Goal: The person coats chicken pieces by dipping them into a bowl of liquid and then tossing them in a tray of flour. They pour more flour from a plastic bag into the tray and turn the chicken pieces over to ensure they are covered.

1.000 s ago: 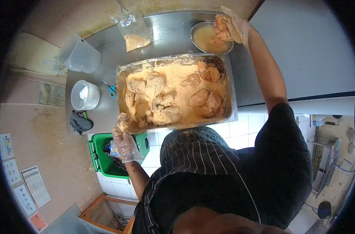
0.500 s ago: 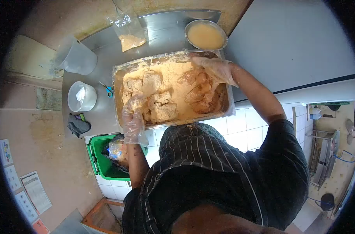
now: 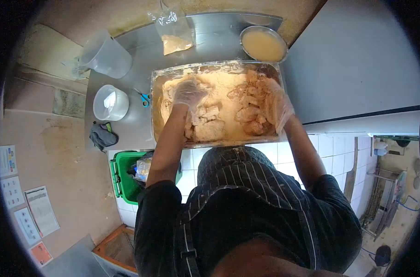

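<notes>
A rectangular metal tub (image 3: 218,143) holds pale flour-like coating (image 3: 225,87). Coated meat pieces (image 3: 209,129), which look like chicken, lie in its left half; barely coated, reddish pieces (image 3: 249,115) lie on the right. My left hand (image 3: 190,93), in a clear plastic glove, is down on the coated pieces at the upper left, its fingertips hidden among them. Along the tub's right side, my right hand (image 3: 275,104), gloved likewise, reaches in beside the reddish pieces. Its fingers are blurred against the meat.
Behind the tub are a bag of powder (image 3: 176,44) and a bowl of cloudy liquid (image 3: 264,45). To the left stand a clear jug (image 3: 110,57), a white tub (image 3: 110,104), blue scissors (image 3: 146,100) and a dark cloth (image 3: 103,136). A green bin (image 3: 123,173) stands below.
My left hand has moved from the tub's near left side to the coated pieces farther back. My right hand has come down from the back right rim to the right side. The view has shifted.
</notes>
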Tool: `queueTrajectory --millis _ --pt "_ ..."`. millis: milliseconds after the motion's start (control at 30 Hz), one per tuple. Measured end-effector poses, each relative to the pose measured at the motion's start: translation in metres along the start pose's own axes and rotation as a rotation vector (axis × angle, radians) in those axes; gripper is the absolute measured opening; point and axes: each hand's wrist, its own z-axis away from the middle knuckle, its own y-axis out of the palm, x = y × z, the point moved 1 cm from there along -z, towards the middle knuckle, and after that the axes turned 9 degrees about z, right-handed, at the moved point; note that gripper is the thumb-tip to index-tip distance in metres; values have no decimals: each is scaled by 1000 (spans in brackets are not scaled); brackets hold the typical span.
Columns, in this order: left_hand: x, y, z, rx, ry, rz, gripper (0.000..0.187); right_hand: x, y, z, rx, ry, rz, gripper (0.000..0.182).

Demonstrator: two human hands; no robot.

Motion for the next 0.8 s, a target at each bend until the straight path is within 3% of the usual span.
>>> queueTrajectory --millis 33,67,133,167,200,267,300,367,400,467,500,533,600,667,733,800 --pt "3 2 -12 126 103 61 77 -9 0 -2 -45 57 -22 72" --pt "0 6 -8 128 104 51 77 -16 1 -3 -43 55 -31 72" --pt "-18 11 10 99 116 -400 77 -25 7 -1 -193 151 3 70" --pt "20 55 -6 -54 206 -563 73 -33 1 -6 -194 155 -11 70" --pt "30 65 -5 -46 210 -573 73 -44 -8 -16 -174 147 53 70" --pt "38 66 0 -436 153 -437 45 -37 -4 -16 -155 125 101 69" --pt "35 55 4 -433 167 -450 45 -16 16 0 -166 171 96 68" --pt "16 16 31 -586 232 -63 40 -12 30 10 -177 234 79 67" --pt "8 -7 40 -585 237 -70 40 -12 31 3 -125 181 57 67" --pt "-7 -50 55 -207 224 431 40 -20 27 -23 -72 130 33 68" --pt "-15 -61 57 -79 18 580 64 -32 22 -45 58 45 17 64" --pt "-10 -54 57 -81 15 579 64 -32 28 -52 190 -42 3 60" --pt "9 -24 55 -49 25 1663 65 -27 45 -53 192 -105 71 63" --pt "12 -14 43 -18 -1 1685 68 -28 55 -51 192 -167 135 67" --pt "-1 -16 44 87 12 901 72 -40 58 -55 433 -146 66 62" --pt "-21 -24 54 50 77 724 76 -59 60 -57 338 -190 254 57"
